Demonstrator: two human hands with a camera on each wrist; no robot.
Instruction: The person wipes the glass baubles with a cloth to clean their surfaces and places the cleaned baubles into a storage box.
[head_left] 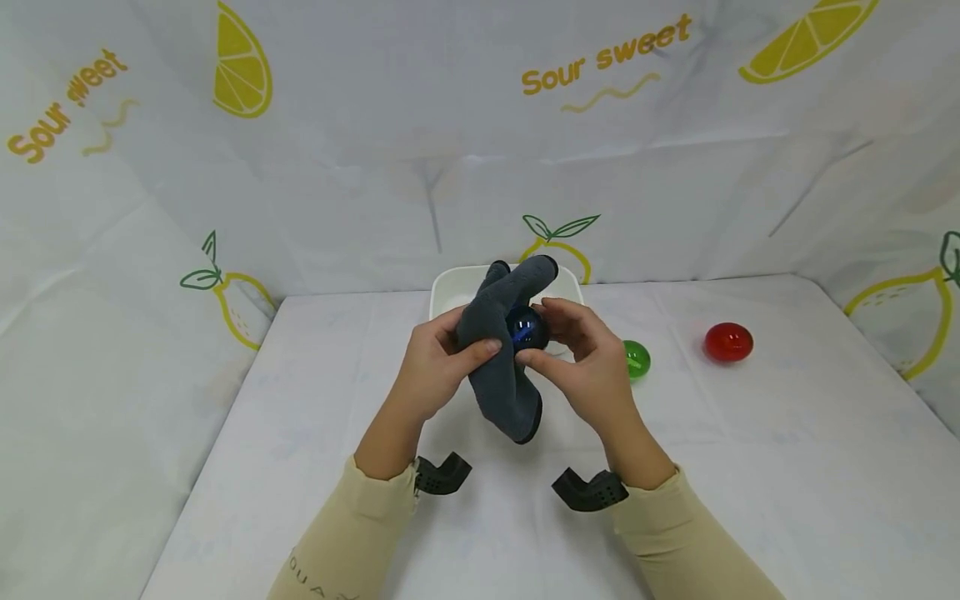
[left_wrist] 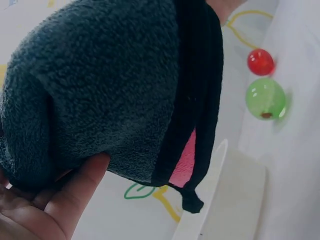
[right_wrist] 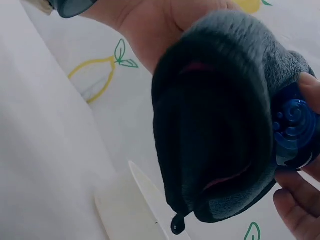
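Note:
A grey plush cloth (head_left: 495,325) with black edging is folded in front of the body; a strip of pink underside and a small black loop show in the left wrist view. My left hand (head_left: 431,367) grips the cloth, thumb on the near side. Against the cloth's right side sits a shiny dark-blue ball (head_left: 528,327), with a raised spiral pattern visible in the right wrist view. My right hand (head_left: 585,358) pinches this ball between thumb and fingers. Part of the ball is hidden by the cloth and fingers.
Behind the hands stands a white plastic container (head_left: 450,287), its inside mostly hidden. A green ball (head_left: 637,360) lies just right of the right hand, and a red rounded ball (head_left: 728,342) farther right. White lemon-print sheeting (head_left: 337,208) rises behind the white tabletop (head_left: 300,467).

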